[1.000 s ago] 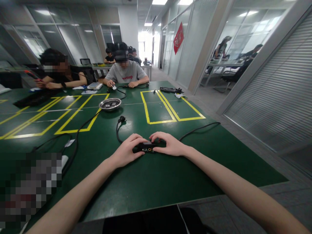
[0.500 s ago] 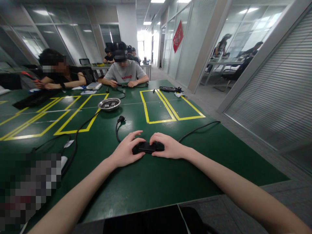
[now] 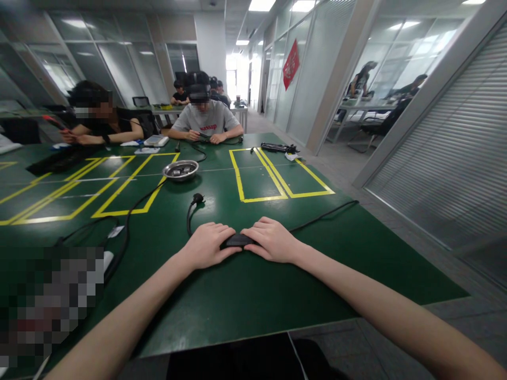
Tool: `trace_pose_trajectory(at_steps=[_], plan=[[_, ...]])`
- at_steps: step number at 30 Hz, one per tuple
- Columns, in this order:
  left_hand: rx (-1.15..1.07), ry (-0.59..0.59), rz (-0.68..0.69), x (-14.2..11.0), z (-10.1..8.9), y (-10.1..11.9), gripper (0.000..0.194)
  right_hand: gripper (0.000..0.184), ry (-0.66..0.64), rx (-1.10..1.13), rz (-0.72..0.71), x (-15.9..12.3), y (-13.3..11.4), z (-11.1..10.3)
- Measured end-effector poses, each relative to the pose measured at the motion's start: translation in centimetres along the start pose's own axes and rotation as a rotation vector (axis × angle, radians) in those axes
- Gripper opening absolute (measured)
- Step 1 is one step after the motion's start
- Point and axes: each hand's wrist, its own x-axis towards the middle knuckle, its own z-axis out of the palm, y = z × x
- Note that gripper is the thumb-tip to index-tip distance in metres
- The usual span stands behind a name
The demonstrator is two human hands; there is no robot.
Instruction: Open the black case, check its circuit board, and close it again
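Both hands are closed around a black power adapter (image 3: 238, 240) low over the green table (image 3: 245, 295); whether it rests on the table I cannot tell. My left hand (image 3: 208, 244) wraps its left end, fingers over the far side and thumb along the near side. At the right end, my right hand (image 3: 273, 240) grips it the same way. Only the middle of the adapter shows between them. A short cord with a black plug (image 3: 197, 199) curves out beyond my left hand. Past my right hand, a black cable (image 3: 325, 216) runs to the table's right edge.
A metal bowl (image 3: 180, 170) with small metal parts stands farther back. Yellow tape outlines (image 3: 264, 200) mark the table. A black folded tripod-like thing (image 3: 279, 148) lies at the far edge. Two people sit across the table, hands on their own things. A blurred patch (image 3: 51, 311) covers the near left.
My fingers, raised and spread before, have come down and closed over the adapter. The adapter has tilted, and less of its top shows. The view has shifted slightly.
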Motion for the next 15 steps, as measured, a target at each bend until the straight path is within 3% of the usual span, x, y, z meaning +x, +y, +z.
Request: trace_pose_trajectory(at_steps=[6,11,15], plan=[[-0.064,-0.011,-0.028,-0.05,-0.08,0.63,0.032,0.036,0.049,0.093,-0.073,-0.04,0.07,-0.23],[-0.264,-0.033,-0.103,-0.22,-0.27,0.67,0.040,0.035,0.213,0.005,-0.240,-0.49,0.06,0.11],[-0.324,0.013,-0.192,-0.29,0.16,0.47,0.034,0.038,0.169,0.060,-0.180,-0.55,0.30,0.33]])
